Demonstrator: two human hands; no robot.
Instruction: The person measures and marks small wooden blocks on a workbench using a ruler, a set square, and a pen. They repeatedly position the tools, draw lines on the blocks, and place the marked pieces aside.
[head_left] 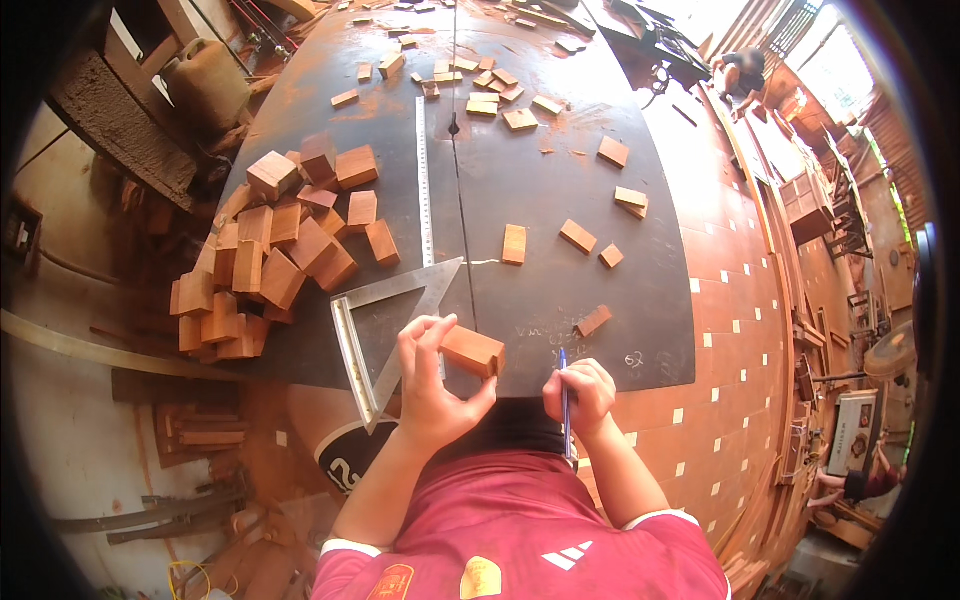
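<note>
Fingers of left hand (432,385) closed round a small wooden block (473,351), held just above the dark tabletop's (560,190) near edge; right hand (580,395) gripping a blue pen (564,395) — upright. Adjacent: metal try square (385,325), steel ruler (423,180), heaped blocks (270,250) left.
</note>
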